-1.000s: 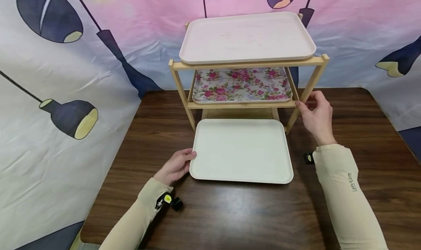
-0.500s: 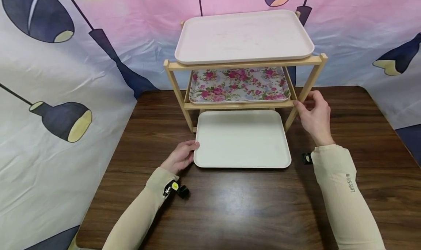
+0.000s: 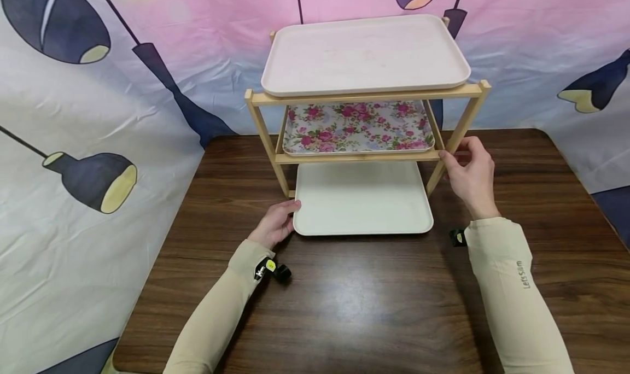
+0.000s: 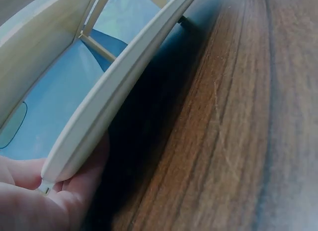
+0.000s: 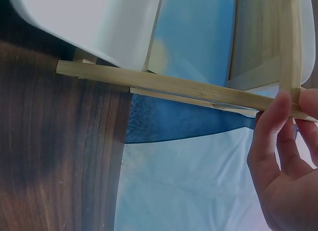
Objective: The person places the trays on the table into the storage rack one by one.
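A plain white tray (image 3: 364,204) lies partly inside the bottom level of a light wooden rack (image 3: 364,96), its front part sticking out. My left hand (image 3: 273,222) grips the tray's left edge, thumb on top and fingers underneath; in the left wrist view the tray (image 4: 107,97) stands off the table over a dark shadow. My right hand (image 3: 472,174) pinches the rack's right side where the middle rail meets the slanted leg. In the right wrist view, thumb and fingers of my right hand (image 5: 285,166) close round that wooden joint. The tray's back part is hidden under the middle level.
A pinkish-white tray (image 3: 366,57) lies on the rack's top level, and a flower-patterned tray (image 3: 359,128) on the middle one. The rack stands toward the back of a dark wood table (image 3: 344,308). Behind it hangs a printed cloth (image 3: 216,51).
My left hand has pushed the white tray away from me, from in front of the rack to under its middle level. The right hand keeps its hold on the rack.
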